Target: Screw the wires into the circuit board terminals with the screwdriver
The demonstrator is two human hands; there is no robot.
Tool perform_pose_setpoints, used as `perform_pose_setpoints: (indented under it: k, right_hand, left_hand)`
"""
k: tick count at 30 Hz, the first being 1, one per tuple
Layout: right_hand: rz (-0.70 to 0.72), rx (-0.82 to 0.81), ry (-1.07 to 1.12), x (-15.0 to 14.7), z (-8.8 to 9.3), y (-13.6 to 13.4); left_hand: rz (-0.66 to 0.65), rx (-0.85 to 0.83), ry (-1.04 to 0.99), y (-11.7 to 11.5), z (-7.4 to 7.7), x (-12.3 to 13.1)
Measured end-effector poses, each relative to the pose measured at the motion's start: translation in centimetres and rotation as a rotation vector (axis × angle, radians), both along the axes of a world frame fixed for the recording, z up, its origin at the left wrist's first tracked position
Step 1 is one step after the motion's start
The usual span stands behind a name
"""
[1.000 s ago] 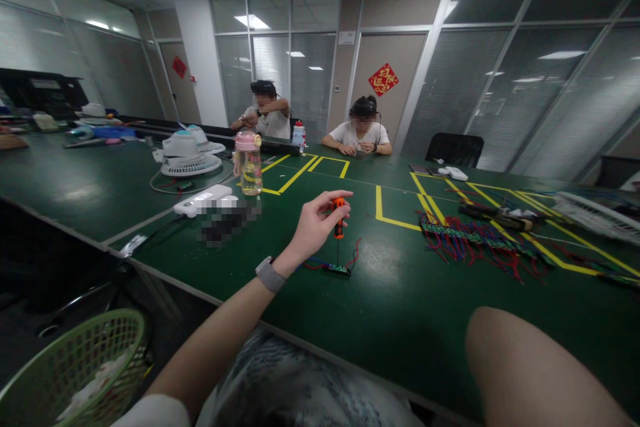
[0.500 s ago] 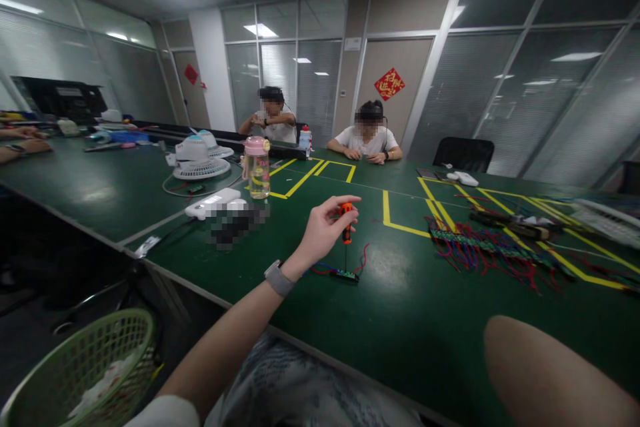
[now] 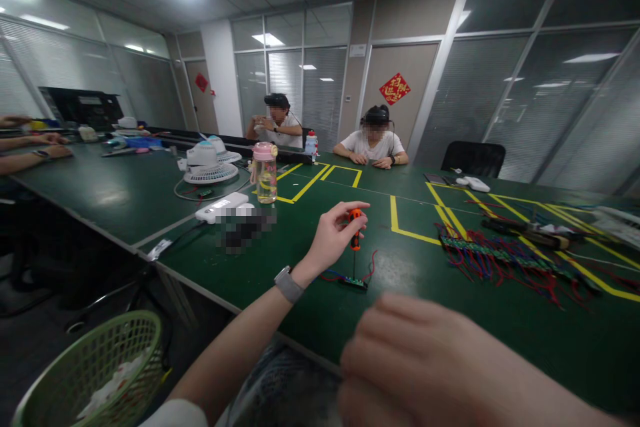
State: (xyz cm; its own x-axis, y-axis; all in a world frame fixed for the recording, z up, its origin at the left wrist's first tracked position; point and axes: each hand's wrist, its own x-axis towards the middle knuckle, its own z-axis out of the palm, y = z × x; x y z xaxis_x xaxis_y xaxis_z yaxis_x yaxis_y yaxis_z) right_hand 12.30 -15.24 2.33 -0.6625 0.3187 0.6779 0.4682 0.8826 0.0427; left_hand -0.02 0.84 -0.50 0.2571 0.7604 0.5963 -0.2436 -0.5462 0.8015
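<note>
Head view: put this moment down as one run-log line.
left hand: holds screwdriver upright, lower end at board | board: on table | right hand: blurred in foreground, grasp unclear

The screwdriver (image 3: 355,239) has a smooth plastic handle (image 3: 355,243) and a thin metal-looking shaft (image 3: 354,265), the tabletop (image 3: 405,267) is smooth with a soft gloss, the nearer bottle (image 3: 266,180) looks clear and shiny under a plastic lid (image 3: 264,150), the watch strap (image 3: 289,287) resembles matt cloth, and the basket (image 3: 151,347) is plastic.
</note>
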Motion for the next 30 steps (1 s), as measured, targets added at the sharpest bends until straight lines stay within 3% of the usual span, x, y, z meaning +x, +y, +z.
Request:
perform_pose_setpoints:
  k: [2,4,6,9,11,14,19,24,30]
  right_hand:
    - [-0.099,-0.082,-0.061,1.0,1.7,3.2]
    - [-0.3,-0.143,-0.062,2.6,1.4,6.6]
    - [-0.417,-0.191,0.008,4.5,-0.7,9.5]
    - [-0.34,-0.382,0.057,6.1,-5.0,11.8]
    - [-0.31,-0.463,0.071,6.0,-7.2,12.3]
    - [-0.302,-0.556,0.097,4.9,-8.8,12.3]
    - [-0.315,-0.573,0.123,3.7,-9.4,12.1]
    - [-0.349,-0.628,0.144,3.3,-9.6,12.0]
    - [-0.334,-0.678,0.163,3.2,-9.8,12.1]
  left_hand:
    - [0.039,0.046,0.026,0.0,-0.2,0.0]
    - [0.091,0.093,0.064,-0.2,-0.2,-0.1]
    - [0.105,0.122,0.091,-0.4,-0.2,-0.1]
    - [0.006,0.094,0.048,-0.5,0.1,-0.1]
    - [-0.106,0.026,-0.008,-0.5,0.2,0.0]
    - [-0.211,-0.065,-0.057,-0.3,0.5,-0.1]
    - [-0.163,-0.063,-0.001,-0.2,0.6,-0.5]
    - [-0.028,0.088,0.07,-0.4,0.5,-0.3]
    - [-0.206,-0.001,-0.006,-0.4,0.5,-0.3]
